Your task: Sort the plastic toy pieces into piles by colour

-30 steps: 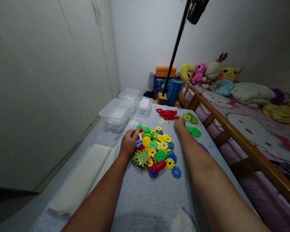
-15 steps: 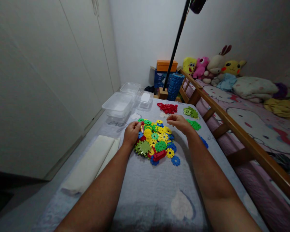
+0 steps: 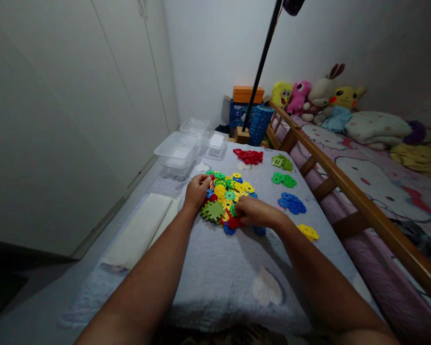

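A mixed pile of plastic building pieces (image 3: 221,191), mostly notched flower-shaped discs in yellow, green, blue and red, lies on the cloth-covered table. At the pile's left edge my left hand (image 3: 197,190) is closed, its thumb and fingers pinched on a red plastic piece (image 3: 212,177). My right hand (image 3: 253,211) reaches into the near right side, fingers curled down and closed; its fingertips and whatever they grip are hidden. Just beside them are a red block (image 3: 233,222) and a green disc (image 3: 232,210). Olive square-toothed pieces (image 3: 213,211) sit at the near left.
Sorted heaps stand to the right and back: red (image 3: 248,156), olive (image 3: 282,162), green (image 3: 283,180), blue (image 3: 292,203) and yellow (image 3: 308,232). Clear plastic tubs (image 3: 175,148) occupy the back left, a folded white cloth (image 3: 140,230) the left. A wooden bed rail (image 3: 330,167) borders the right.
My right hand has come down and nearer, from above the pile's far right side into its near right part. My left hand stays at the left edge. The view has shifted slightly.
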A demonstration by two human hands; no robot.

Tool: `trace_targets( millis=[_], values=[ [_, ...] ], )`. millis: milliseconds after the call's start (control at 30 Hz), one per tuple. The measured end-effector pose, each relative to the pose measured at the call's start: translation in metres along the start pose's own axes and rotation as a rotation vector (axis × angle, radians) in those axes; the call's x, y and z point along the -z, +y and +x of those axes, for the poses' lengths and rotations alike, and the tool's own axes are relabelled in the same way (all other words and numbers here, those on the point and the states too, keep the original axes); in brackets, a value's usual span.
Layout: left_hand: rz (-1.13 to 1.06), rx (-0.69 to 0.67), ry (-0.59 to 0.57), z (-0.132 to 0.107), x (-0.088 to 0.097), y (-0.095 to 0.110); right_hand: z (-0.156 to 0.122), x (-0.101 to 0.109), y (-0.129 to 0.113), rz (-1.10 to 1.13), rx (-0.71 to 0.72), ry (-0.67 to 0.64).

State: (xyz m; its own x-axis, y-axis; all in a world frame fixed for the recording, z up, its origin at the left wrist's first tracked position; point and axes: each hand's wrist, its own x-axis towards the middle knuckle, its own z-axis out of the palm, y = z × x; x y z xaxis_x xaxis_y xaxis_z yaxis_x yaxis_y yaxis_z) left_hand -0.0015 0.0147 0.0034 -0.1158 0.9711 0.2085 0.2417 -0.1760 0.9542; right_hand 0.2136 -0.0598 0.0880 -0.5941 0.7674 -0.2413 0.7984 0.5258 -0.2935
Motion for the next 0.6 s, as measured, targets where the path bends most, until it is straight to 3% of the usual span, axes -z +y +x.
trace_targets(
  millis=[400,600],
  values=[
    [-0.089,0.022,-0.002,0.000,0.001,0.005,0.024,-0.012,0.007,0.032,-0.068,0.206],
    [-0.150,0.046,0.022,0.003,0.000,0.001,0.038,-0.011,0.026,0.266,-0.110,0.397]
  ],
)
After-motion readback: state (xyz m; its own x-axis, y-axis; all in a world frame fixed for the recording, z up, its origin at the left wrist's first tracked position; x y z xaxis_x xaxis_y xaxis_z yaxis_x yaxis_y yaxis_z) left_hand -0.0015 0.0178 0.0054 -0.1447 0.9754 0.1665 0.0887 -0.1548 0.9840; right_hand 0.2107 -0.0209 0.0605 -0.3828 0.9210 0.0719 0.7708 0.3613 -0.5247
